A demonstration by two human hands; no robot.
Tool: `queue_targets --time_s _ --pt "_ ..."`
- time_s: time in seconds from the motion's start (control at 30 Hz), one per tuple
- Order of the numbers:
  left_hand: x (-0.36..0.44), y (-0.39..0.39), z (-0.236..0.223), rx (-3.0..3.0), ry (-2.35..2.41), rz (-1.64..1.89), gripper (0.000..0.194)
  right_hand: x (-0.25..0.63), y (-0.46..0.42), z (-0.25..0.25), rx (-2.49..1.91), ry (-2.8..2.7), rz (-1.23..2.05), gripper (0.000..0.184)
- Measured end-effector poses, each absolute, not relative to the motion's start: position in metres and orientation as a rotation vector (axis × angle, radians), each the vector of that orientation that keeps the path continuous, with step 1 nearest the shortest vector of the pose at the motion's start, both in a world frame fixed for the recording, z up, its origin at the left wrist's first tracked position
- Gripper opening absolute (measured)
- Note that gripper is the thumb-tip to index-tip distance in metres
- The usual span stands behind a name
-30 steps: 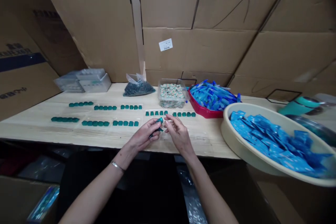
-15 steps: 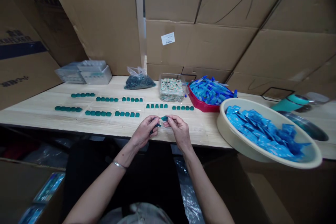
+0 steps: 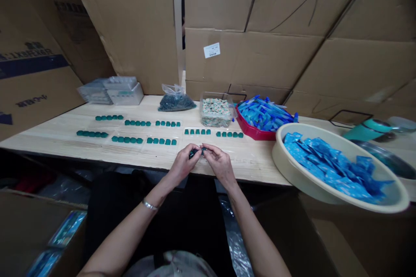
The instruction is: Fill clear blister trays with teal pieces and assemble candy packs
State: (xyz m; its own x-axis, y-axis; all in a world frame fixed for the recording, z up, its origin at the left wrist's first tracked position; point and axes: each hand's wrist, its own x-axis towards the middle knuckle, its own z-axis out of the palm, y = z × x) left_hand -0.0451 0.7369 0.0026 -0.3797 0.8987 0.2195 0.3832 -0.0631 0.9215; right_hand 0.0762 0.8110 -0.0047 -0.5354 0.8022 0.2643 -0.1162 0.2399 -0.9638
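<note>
My left hand (image 3: 184, 162) and my right hand (image 3: 220, 164) meet over the front of the table, fingertips nearly touching. Between the left thumb and fingers is a small dark green piece (image 3: 193, 153), partly covered. The right thumb and fingers pinch another small green piece (image 3: 203, 150), mostly hidden by the fingertips; its exact kind is unclear. Just beyond the hands, similar green pieces (image 3: 197, 132) stand in short rows in clear plastic trays. More such rows (image 3: 161, 141) continue to the left.
Behind the rows are a bag of dark green pieces (image 3: 176, 101), a clear tub of small printed pieces (image 3: 215, 112) and a red basin (image 3: 256, 133) of blue sticks. A cream basin (image 3: 286, 166) with blue packets overhangs the front edge at right. Cardboard (image 3: 260, 60) walls the back.
My hands have drawn closer together, and the green piece held out between them is now mostly covered by fingertips. The whole view has shifted slightly.
</note>
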Motion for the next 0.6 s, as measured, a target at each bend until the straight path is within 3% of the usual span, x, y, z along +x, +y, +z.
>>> queue_targets --time_s 0.13,0.4,0.6 --pt "-0.044 0.737 0.000 1.544 1.875 1.495 0.010 0.074 0.810 -0.008 -0.609 -1.749 1.303 0.026" --pt "-0.046 0.730 -0.004 1.957 2.080 1.387 0.012 0.068 0.800 0.000 -0.563 -1.981 0.697 0.031" --pt "-0.049 0.726 -0.004 1.891 2.126 1.432 0.013 0.064 0.794 0.000 -0.594 -2.004 0.609 0.033"
